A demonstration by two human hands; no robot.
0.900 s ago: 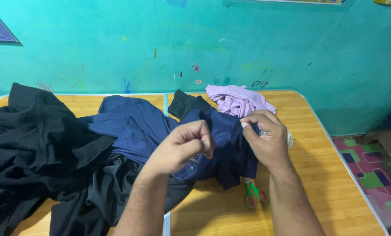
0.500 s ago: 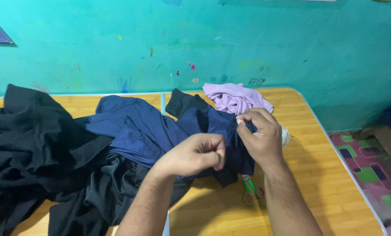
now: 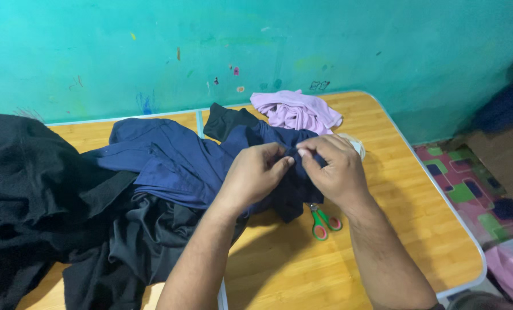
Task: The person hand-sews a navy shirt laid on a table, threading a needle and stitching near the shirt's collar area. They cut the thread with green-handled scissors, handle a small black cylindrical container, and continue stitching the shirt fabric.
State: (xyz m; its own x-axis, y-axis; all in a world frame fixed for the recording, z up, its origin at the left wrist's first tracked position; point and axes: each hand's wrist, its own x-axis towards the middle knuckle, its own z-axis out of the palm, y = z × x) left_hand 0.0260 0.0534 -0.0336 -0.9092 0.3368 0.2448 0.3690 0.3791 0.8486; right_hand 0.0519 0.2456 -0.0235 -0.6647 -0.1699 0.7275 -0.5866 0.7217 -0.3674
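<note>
The right hand (image 3: 332, 171) hides the scissors' (image 3: 324, 221) blades, and the black cloth (image 3: 32, 195) runs off the left edge.

A home room used for sewing: scribbled turquoise wall (image 3: 325, 40), folding wooden table (image 3: 417, 218) heaped with garments, scissors (image 3: 324, 221), patterned floor mat (image 3: 474, 189).

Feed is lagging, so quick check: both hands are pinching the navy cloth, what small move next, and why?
Probably keep the left hand pinching the navy garment and free the right hand toward the scissors: they lie just below it, and the fold is already gathered between the fingertips.
</note>
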